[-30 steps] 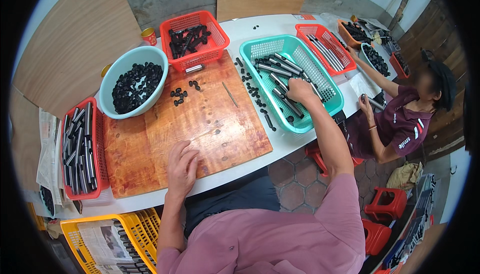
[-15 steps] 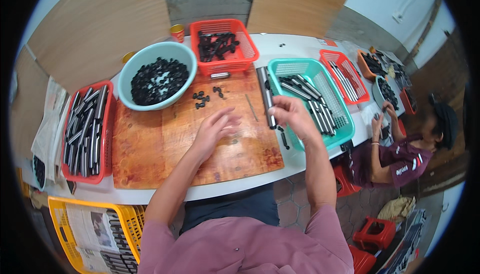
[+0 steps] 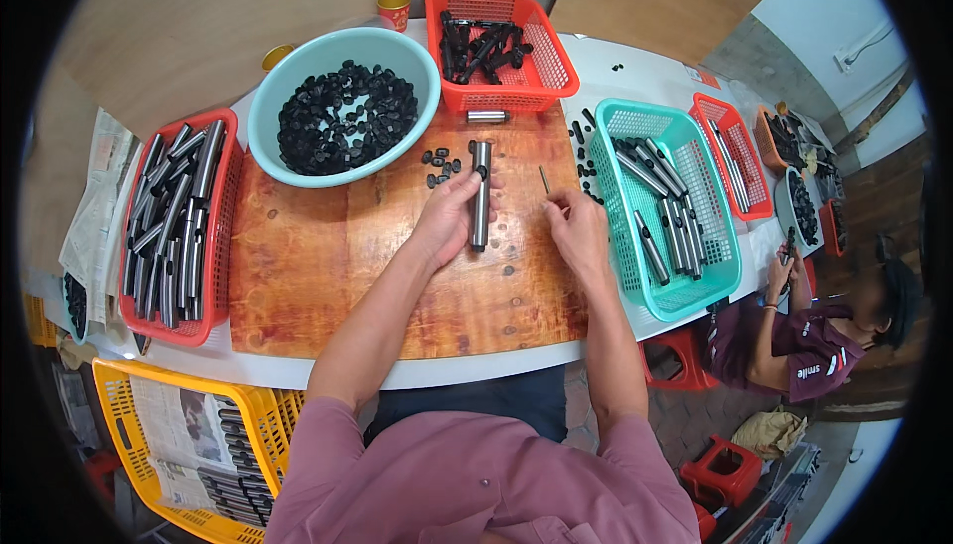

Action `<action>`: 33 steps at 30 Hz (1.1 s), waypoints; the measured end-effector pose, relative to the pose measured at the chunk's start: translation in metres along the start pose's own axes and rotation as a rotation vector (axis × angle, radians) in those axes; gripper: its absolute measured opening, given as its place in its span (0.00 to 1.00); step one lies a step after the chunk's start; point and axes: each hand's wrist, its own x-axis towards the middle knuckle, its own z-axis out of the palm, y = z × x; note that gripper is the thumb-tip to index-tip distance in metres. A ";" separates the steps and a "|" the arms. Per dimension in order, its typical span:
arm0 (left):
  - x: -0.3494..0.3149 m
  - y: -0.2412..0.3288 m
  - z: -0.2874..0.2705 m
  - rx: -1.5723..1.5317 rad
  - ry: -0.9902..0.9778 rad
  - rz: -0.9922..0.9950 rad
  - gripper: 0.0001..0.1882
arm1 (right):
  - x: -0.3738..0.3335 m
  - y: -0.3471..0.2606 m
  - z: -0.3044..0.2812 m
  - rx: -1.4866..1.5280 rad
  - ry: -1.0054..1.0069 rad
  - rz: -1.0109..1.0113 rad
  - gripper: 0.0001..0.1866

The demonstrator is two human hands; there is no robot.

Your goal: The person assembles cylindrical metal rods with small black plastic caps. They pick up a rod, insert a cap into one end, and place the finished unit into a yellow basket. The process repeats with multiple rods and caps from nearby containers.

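My left hand (image 3: pixel 452 214) is wrapped around a steel tube (image 3: pixel 480 208) with black ends and a dark hole near its top. The tube stands nearly upright in the picture, above the wooden board (image 3: pixel 328 276). To its right, the closed fingers of my right hand (image 3: pixel 579 236) pinch the lower end of a thin metal rod (image 3: pixel 544 179); the fingers hide part of the rod. Several small black pieces (image 3: pixel 438 159) lie on the board beyond my left hand. A short steel tube (image 3: pixel 487 117) rests at the board's far edge.
At the left is a red basket of tubes (image 3: pixel 231 177), with a light blue basin (image 3: pixel 433 97) of black pieces behind. A red basket (image 3: pixel 566 82) stands at the back. The green basket (image 3: pixel 733 236) holds tubes at right; beyond it a co-worker (image 3: pixel 784 345) sits handling something.
The steel tube has passed from my right hand beside the green basket to my left hand over the board. My right hand has closed on the thin rod. The view has shifted.
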 end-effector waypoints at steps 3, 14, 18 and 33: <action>0.002 0.004 0.000 -0.115 -0.031 0.007 0.16 | 0.013 0.018 0.006 -0.226 0.106 -0.030 0.08; 0.009 0.004 -0.007 -0.105 -0.082 -0.015 0.17 | 0.063 0.024 0.020 -0.382 -0.121 0.120 0.07; 0.013 0.001 -0.008 -0.082 -0.101 -0.042 0.19 | 0.057 0.025 0.010 0.409 -0.189 0.202 0.11; 0.013 0.000 -0.005 -0.123 -0.124 -0.078 0.15 | 0.025 -0.019 0.035 1.062 0.123 -0.085 0.09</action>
